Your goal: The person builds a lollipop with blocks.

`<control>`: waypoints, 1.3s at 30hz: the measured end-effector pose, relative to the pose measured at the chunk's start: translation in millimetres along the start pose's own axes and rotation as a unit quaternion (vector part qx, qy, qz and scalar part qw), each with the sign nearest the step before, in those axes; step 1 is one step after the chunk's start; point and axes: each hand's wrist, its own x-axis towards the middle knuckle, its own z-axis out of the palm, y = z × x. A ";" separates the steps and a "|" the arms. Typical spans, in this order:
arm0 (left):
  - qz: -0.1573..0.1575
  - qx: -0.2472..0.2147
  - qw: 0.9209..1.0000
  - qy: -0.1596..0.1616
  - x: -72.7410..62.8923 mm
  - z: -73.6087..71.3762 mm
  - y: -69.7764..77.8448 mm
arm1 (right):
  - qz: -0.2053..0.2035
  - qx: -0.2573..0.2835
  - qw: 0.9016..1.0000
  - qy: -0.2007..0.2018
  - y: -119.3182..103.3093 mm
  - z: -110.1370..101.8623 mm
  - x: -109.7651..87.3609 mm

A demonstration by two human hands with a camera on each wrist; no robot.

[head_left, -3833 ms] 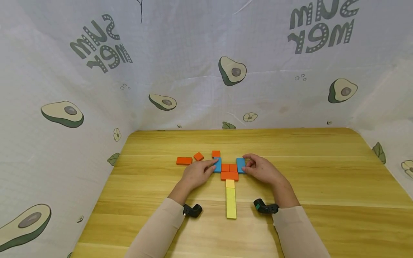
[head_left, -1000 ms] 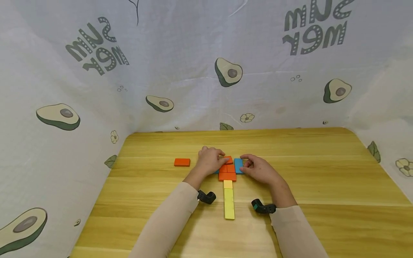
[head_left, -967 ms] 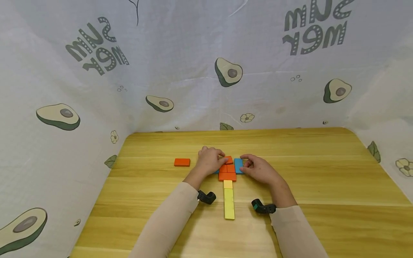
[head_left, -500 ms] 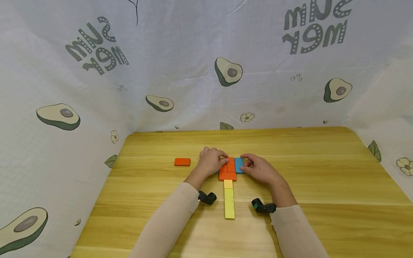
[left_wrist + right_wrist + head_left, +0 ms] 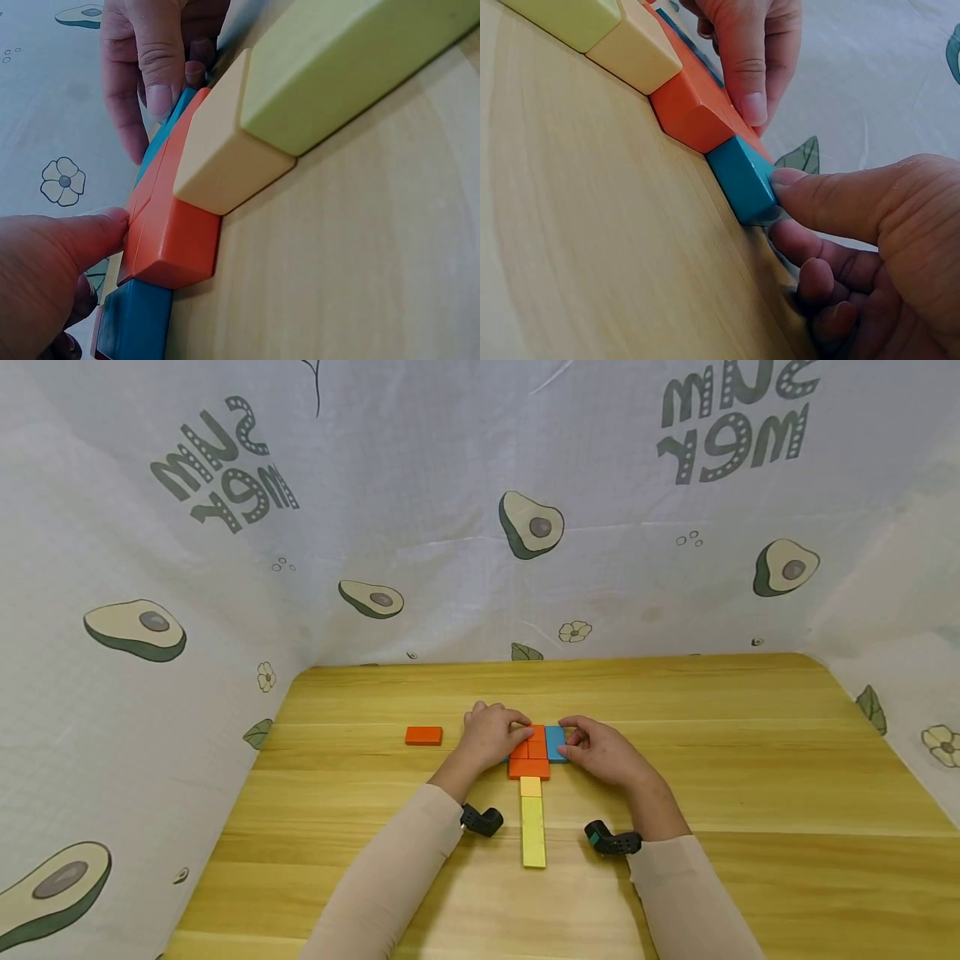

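Flat wooden blocks lie joined in a figure on the table. A long light-green block (image 5: 533, 832) and a small pale-yellow block (image 5: 530, 787) form its stem. Above them is a long orange block (image 5: 528, 769), with small orange blocks beyond. My left hand (image 5: 487, 739) reaches over the figure, its thumb and index finger gripping the far small orange block (image 5: 537, 735). Beneath this hand the left blue block (image 5: 137, 319) is mostly hidden in the head view. My right hand (image 5: 603, 754) holds the right blue block (image 5: 554, 742) at its outer edge with thumb and index finger.
A loose orange block (image 5: 423, 736) lies on the wooden table (image 5: 360, 810), left of the figure. Both wrists wear black camera straps. A white curtain (image 5: 442, 552) printed with avocados hangs behind the table and at its sides.
My left hand has shifted from the left blue block to the far orange blocks. A tilted small orange block has been straightened against the others. My right hand stays at its blue block.
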 end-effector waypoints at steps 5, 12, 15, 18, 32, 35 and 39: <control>-0.001 0.000 1.000 0.001 -0.2 -0.2 0.1 | -0.002 0.001 1.000 -0.001 -0.6 -0.7 0.2; -0.004 -0.002 1.000 -0.001 -1.4 -2.2 1.7 | 0.003 -0.001 1.000 0.001 -0.7 -0.5 1.1; -0.004 -0.003 1.000 0.000 -1.5 -2.2 2.2 | 0.006 -0.003 1.000 0.002 -1.5 -0.8 1.1; -0.004 -0.002 1.000 0.002 -1.7 -1.4 2.1 | 0.005 -0.006 1.000 0.003 -1.8 -1.1 0.8; -0.042 -0.059 0.996 0.042 4.7 -23.6 -29.6 | -0.004 0.018 1.000 0.007 -1.3 1.8 -0.2; -0.063 -0.045 0.997 0.026 5.7 -27.7 -36.8 | -0.003 0.016 1.000 0.010 -1.9 1.4 -0.7; -0.083 -0.040 0.996 0.017 5.2 -27.4 -42.3 | 0.000 0.019 1.000 0.009 -2.0 1.6 -0.2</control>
